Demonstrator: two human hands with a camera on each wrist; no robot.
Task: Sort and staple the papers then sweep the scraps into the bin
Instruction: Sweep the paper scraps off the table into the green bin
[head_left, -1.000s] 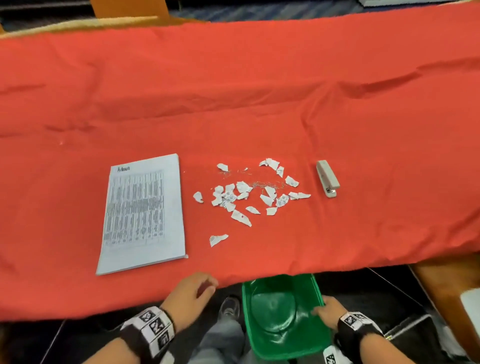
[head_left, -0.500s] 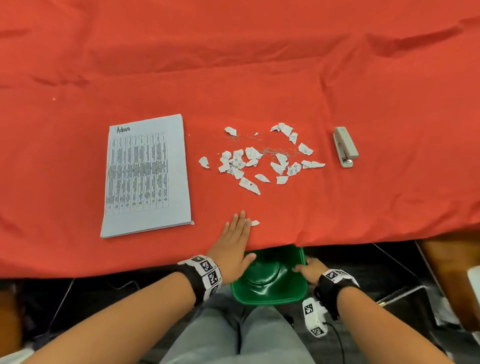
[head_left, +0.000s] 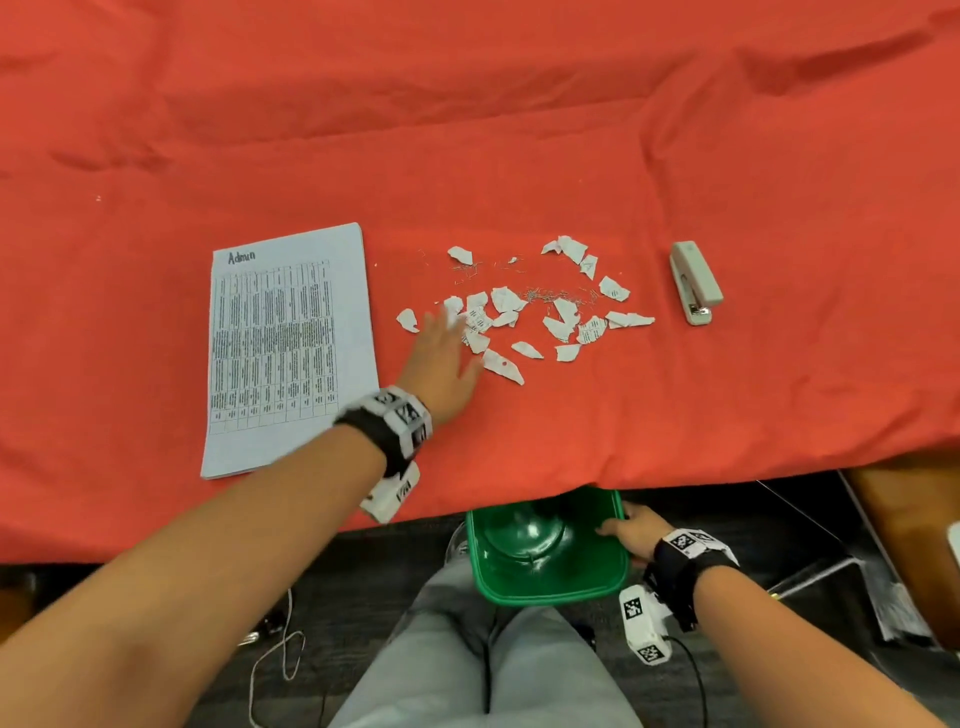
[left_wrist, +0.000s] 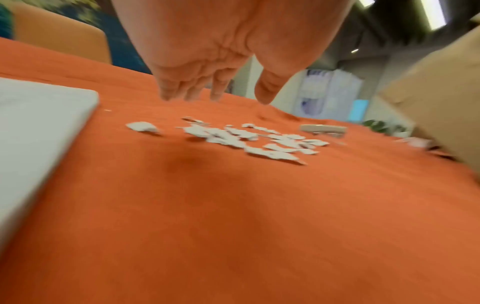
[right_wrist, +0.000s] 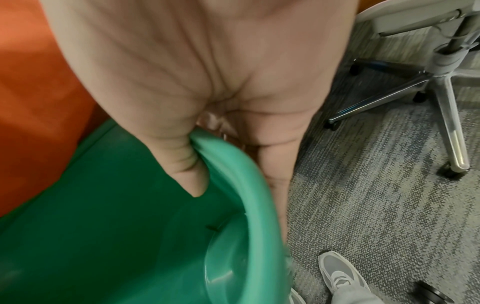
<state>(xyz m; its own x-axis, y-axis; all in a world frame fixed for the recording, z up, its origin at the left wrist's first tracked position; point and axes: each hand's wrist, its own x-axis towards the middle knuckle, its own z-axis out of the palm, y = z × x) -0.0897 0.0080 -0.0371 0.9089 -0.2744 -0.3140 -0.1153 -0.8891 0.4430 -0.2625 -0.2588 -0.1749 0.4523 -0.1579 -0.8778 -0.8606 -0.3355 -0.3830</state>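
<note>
Item: surface (head_left: 519, 130), draped in red cloth; landmark for this entry is the stapler (head_left: 695, 283).

Stapler: pale grey, lying flat on the cloth, untouched.

Scraps (head_left: 524, 306): torn white paper bits, some printed, scattered in a loose cluster just left of the stapler, with loose metal staples (head_left: 558, 296) mixed among them. One larger scrap bears a red dot.

Papers (head_left: 288, 353): a squared stack with a printed table and the handwritten heading "Admin", well left of the stapler, beyond the scraps.

Left hand (head_left: 441, 358): left of the stapler, at the left edge of the scrap cluster, palm down. Fingers (left_wrist: 192, 90) extended and close together, holding nothing; the wrist view shows the fingertips hanging just above the cloth. Blurred in both views; contact with the nearest scraps cannot be told.

Bin (head_left: 545, 592): green plastic, below the front edge of the surface, nearer the person than the stapler and to its left, partly tucked under the hanging cloth.

Right hand (head_left: 631, 532): on the bin's right rim, thumb (right_wrist: 189, 176) hooked inside, remaining fingers down the outer wall, gripping it.
</note>
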